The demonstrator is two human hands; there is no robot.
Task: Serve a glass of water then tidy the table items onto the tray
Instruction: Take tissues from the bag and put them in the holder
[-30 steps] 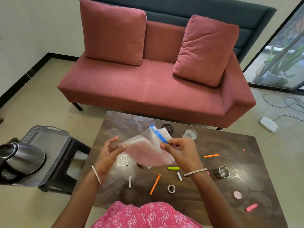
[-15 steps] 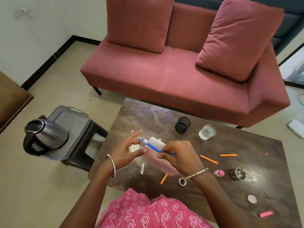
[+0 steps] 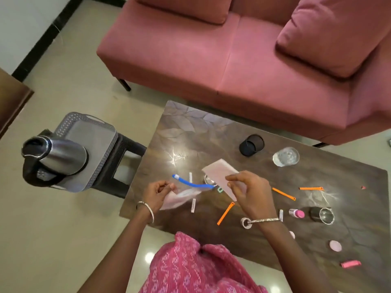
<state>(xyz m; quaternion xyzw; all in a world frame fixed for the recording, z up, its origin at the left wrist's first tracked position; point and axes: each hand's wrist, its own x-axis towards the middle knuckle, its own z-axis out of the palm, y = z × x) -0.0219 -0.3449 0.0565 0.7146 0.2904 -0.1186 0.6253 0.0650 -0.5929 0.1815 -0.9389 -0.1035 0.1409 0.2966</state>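
Two hands are working just above the worktop [image 3: 190, 132]. The left hand [image 3: 157, 190] is pinching, with curled fingers, a clear pouch [image 3: 182, 197] whose blue zip strip [image 3: 190, 183] is arcing toward the right hand [image 3: 249, 192]. That hand is gripping a pale pink packet [image 3: 220, 171] between thumb and fingers. Beyond them, a glass of water [image 3: 286, 156] is standing near a black cup [image 3: 251, 144]. Orange strips [image 3: 225, 213] are lying scattered nearby. Leftward, a grey tray [image 3: 93, 136] is sitting on a stool [image 3: 127, 153], carrying a steel kettle [image 3: 57, 155].
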